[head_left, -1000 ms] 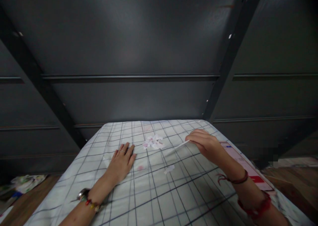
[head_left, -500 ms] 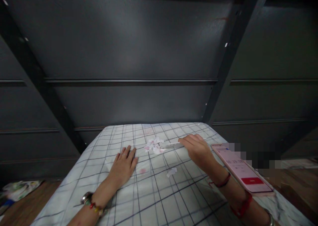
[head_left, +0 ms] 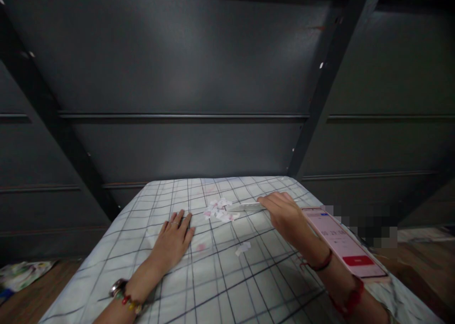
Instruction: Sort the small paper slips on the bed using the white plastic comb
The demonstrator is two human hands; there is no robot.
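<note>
My left hand (head_left: 172,241) lies flat with fingers apart on the white checked cloth (head_left: 213,291); a pale sheet with a pink spot (head_left: 201,247) seems to be under and beside it. My right hand (head_left: 284,217) is closed around one end of a thin, flat whitish strip (head_left: 247,207), whose exact kind I cannot make out. The strip's far end touches or lies just beside a small heap of torn white and pink paper scraps (head_left: 218,210). Nearer to me, a few loose scraps (head_left: 243,248) rest on the cloth.
A pink-edged phone (head_left: 346,245) showing a timer lies to the right of my right forearm. Behind the cloth-covered surface rises a dark panelled wall (head_left: 199,77). Wooden floor shows on both sides, with a crumpled printed item (head_left: 24,274) at the lower left.
The strip has tilted so more of its flat face shows, and my right hand has shifted slightly. My left hand stays flat. The whole view has moved a little.
</note>
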